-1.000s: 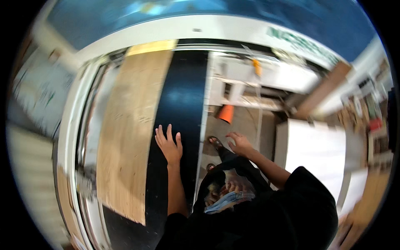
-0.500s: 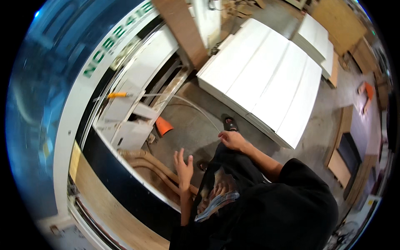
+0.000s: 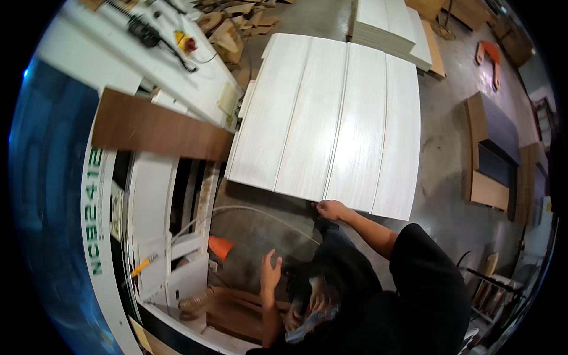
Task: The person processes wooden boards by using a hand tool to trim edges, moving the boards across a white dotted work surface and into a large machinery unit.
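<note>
My right hand (image 3: 332, 209) is closed, its fingers curled at the near edge of a stack of white wood-grain panels (image 3: 310, 118). What it holds, if anything, is hidden, and I cannot tell whether it touches the panels. Lower and to the left, my left hand (image 3: 270, 272) hangs with fingers apart and nothing in it. It is nearest to an orange cone-shaped piece (image 3: 220, 248) and a pale thin hose (image 3: 260, 212) that curves over the floor toward my leg.
A white machine frame (image 3: 151, 207) with a blue cover (image 3: 47, 195) stands at left, a brown board (image 3: 160, 127) across it. An air gun with a yellow handle (image 3: 141, 268) rests there. More white panels (image 3: 384, 29) and dark panels (image 3: 497, 142) lie beyond.
My view has swung toward the white panels, and I have come closer to them. My right hand has gone from beside my thigh to their near edge. The left stays open.
</note>
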Demonstrator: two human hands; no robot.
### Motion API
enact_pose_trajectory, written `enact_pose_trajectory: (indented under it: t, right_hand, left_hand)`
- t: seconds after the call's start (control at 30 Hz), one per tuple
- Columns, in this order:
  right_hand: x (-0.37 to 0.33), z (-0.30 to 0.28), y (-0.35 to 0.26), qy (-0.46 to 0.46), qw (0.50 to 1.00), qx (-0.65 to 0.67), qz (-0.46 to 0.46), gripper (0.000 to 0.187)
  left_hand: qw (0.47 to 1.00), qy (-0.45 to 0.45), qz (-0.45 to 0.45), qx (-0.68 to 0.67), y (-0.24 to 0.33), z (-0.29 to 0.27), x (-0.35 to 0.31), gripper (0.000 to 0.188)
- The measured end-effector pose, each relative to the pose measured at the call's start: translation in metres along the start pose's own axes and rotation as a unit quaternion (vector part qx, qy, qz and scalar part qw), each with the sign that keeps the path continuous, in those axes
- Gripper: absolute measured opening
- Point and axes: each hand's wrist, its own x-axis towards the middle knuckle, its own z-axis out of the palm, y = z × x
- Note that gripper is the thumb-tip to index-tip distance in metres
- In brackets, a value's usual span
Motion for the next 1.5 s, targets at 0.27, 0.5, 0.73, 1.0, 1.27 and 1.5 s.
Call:
enact_pose_trajectory:
  t: [0.27,0.5,0.73,1.0,1.27,1.5]
  right_hand:
    - [0.095,-0.022,0.182,0.081,0.964,0.050,0.249,0.069]
    - [0.089,0.015,0.248,0.148,0.916,0.086,0.362,0.105]
    - [0.069,0.072,0.229,0.154,0.924,-0.104,0.335,0.110]
    - [0.023,0.122,0.222,0.148,0.939,-0.063,0.304,0.106]
    - [-0.036,0.194,0.322,0.469,0.738,0.187,0.448,0.062]
    - [-0.040,0.205,0.294,0.318,0.790,0.372,0.370,0.067]
  left_hand:
    - [0.976,-0.181,-0.117,-0.021,-0.073,0.055,0.059,0.055]
    - [0.950,-0.242,-0.195,0.009,-0.129,0.076,0.121,0.052]
    - [0.969,-0.142,-0.199,-0.039,-0.111,0.074,0.147,0.041]
    - [0.962,-0.179,-0.200,-0.050,-0.230,0.088,0.141,0.031]
    - [0.965,-0.146,-0.183,-0.122,-0.292,0.090,0.125,0.033]
    - [0.988,-0.122,-0.097,-0.014,-0.315,0.071,0.109,0.038]
